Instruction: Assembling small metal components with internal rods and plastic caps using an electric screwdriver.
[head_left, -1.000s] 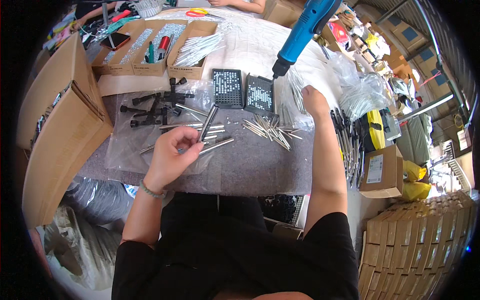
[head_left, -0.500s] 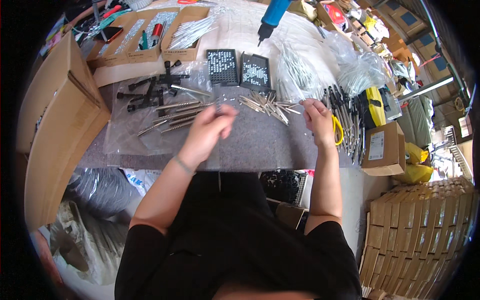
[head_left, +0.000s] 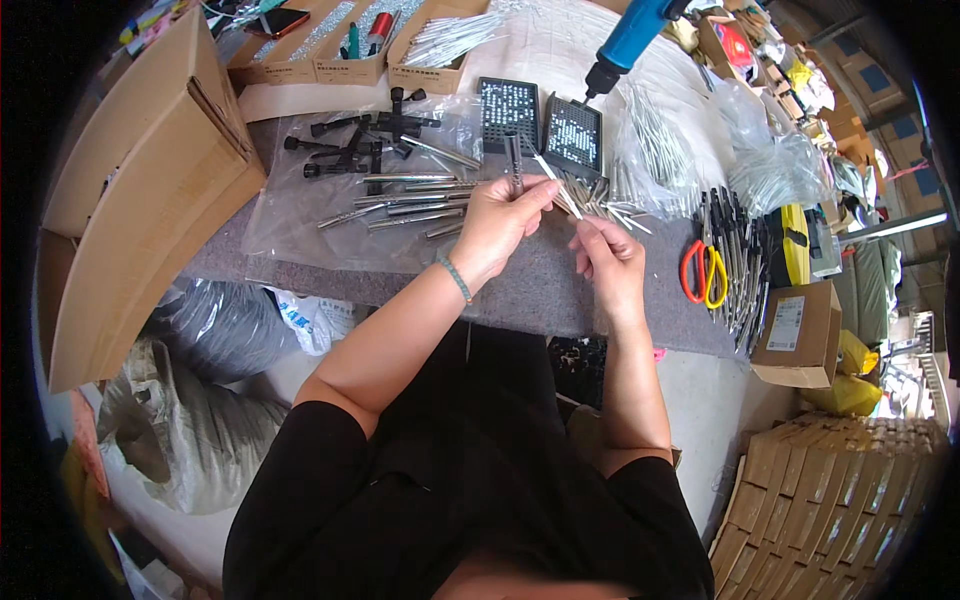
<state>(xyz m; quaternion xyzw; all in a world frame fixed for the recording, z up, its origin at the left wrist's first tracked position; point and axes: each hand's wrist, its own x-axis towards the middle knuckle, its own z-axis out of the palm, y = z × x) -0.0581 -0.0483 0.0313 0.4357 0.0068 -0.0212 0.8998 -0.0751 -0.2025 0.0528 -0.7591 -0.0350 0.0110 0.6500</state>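
Observation:
My left hand (head_left: 497, 228) is closed round a silver metal tube (head_left: 514, 160), which stands up from the fist. A thin white stick (head_left: 548, 175) slants between my two hands. My right hand (head_left: 612, 258) pinches its lower end, and my left thumb and finger meet its middle. Behind the left hand lies a pile of silver tubes (head_left: 405, 208) on a clear plastic sheet. Slim metal pieces (head_left: 625, 215) lie just beyond the right hand, partly hidden. Two black trays with small pale parts, a left tray (head_left: 494, 147) and a right tray (head_left: 588, 161), sit past them.
Overhead slants a blue power screwdriver (head_left: 622, 48). Red-and-yellow-handled scissors (head_left: 714, 278) lie right, by dark metal rods (head_left: 742, 285). Black plastic fittings (head_left: 345, 150) lie left. Carton trays (head_left: 350, 70) line the back; a large cardboard box (head_left: 150, 210) stands at the left edge.
My hands have come together, the right bringing the white stick over to the left. The tube now stands more plainly above the left fist. The whole view has shifted.

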